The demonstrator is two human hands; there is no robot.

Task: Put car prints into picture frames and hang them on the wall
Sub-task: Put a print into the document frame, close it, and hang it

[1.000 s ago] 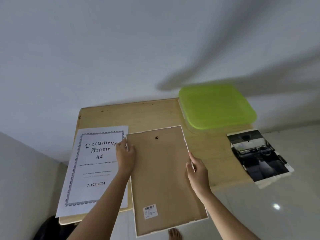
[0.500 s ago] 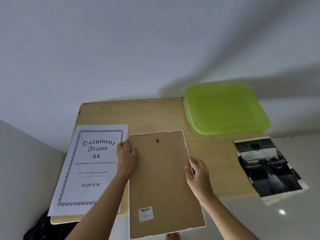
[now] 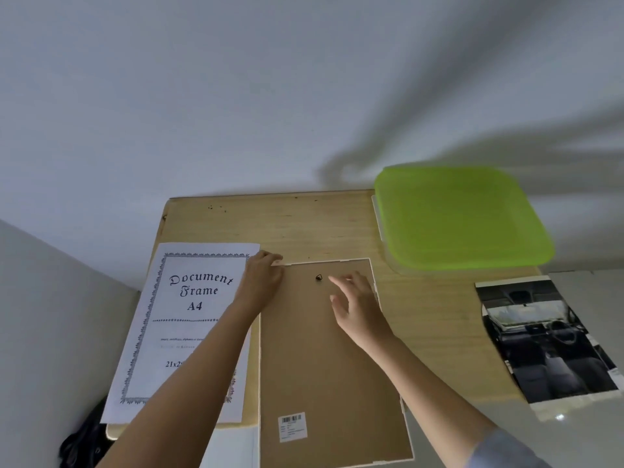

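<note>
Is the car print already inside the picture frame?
No, the car print lies loose at the right edge of the table, apart from the picture frame lying back-up.

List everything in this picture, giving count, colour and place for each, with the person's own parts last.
table: one, light wood, centre of view.
picture frame: one, brown backing, white rim, face down mid-table.
insert sheet: one, white, dark border, left of the frame.
lidded box: one, green lid, table's far right corner.
car print: one, dark photo, overhanging table's right edge.
dark object: one, black, floor, lower left.
left hand: one, holds the frame's far left corner.
right hand: one, open, over the frame's backing.
</note>
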